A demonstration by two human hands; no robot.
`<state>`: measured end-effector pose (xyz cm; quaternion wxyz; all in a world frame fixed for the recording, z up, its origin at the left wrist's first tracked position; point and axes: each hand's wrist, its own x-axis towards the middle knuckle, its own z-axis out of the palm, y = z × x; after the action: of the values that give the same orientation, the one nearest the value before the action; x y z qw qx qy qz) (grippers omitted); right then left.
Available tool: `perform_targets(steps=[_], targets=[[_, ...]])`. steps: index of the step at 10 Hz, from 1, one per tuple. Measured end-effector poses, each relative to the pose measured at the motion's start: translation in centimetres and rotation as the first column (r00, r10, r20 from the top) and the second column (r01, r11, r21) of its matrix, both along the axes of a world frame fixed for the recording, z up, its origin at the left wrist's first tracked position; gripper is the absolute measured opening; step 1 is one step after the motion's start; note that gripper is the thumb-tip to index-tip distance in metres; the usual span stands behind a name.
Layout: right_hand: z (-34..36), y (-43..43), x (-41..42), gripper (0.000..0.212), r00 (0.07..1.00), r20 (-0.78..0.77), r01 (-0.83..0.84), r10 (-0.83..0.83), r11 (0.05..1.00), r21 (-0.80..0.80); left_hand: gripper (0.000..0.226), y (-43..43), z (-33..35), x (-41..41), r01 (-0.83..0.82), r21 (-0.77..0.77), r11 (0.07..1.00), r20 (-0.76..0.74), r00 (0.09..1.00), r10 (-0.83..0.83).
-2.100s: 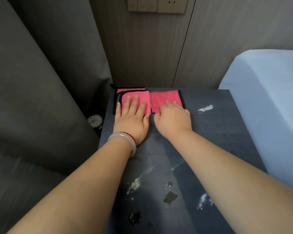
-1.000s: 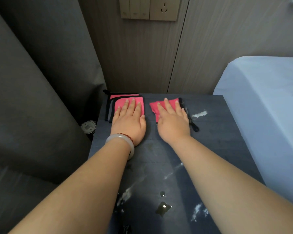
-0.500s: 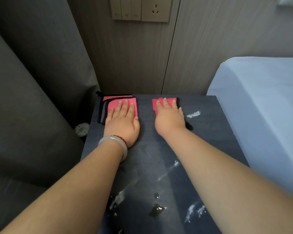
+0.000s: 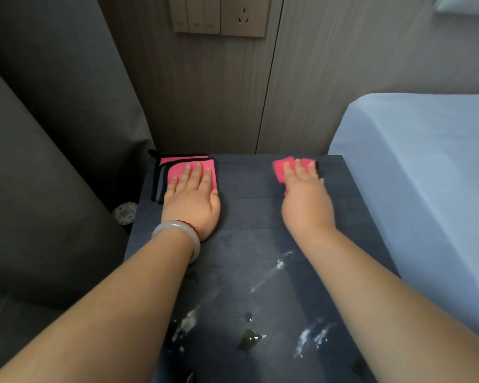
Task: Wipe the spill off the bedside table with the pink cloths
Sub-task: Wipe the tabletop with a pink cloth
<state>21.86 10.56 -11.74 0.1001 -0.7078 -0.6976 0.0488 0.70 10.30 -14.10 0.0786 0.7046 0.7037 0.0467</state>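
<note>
Pressing flat with straight fingers, the left hand (image 4: 191, 201) rests on the folded black-trimmed pink cloths (image 4: 177, 167) at the back left corner of the dark blue-grey worktop (image 4: 249, 214). The right hand (image 4: 306, 201), fingers likewise extended, presses a single pink cloth (image 4: 279, 169) flat near the back right. Nearer lie wet spill droplets (image 4: 250, 340), well apart from both.

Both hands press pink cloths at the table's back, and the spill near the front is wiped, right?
No. The head view shows the spill unwiped on the table, near the front; the left hand and right hand do press pink cloths at the back.
</note>
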Motion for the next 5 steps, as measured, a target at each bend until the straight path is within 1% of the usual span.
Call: perform_targets(steps=[1,2,3,4,5], targets=[[0.4,0.8,3.1,0.062,0.990,0.056,0.133,-0.131,0.990,-0.043,0.059,0.0,0.0,0.1,0.002,-0.003,1.000,-0.013,1.000,-0.002],[-0.8,1.5,3.9,0.059,0.980,0.048,0.198,-0.192,0.960,-0.197,0.059,0.0,0.0,0.1,-0.004,-0.003,1.000,-0.020,1.000,0.004],[-1.7,2.0,2.1,0.060,0.988,0.026,0.157,-0.155,0.973,-0.171,0.059,0.0,0.0,0.1,-0.005,-0.003,1.000,-0.026,1.000,0.005],[-2.1,1.0,-1.1,0.063,0.999,-0.018,-0.030,0.028,0.993,-0.117,0.059,0.0,0.1,0.1,-0.005,-0.001,1.000,-0.030,1.000,0.005],[-2.3,0.5,-1.0,0.062,0.988,-0.040,-0.152,0.148,0.981,-0.118,0.059,-0.1,0.1,0.2,-0.007,0.004,1.000,-0.033,0.999,0.007]])
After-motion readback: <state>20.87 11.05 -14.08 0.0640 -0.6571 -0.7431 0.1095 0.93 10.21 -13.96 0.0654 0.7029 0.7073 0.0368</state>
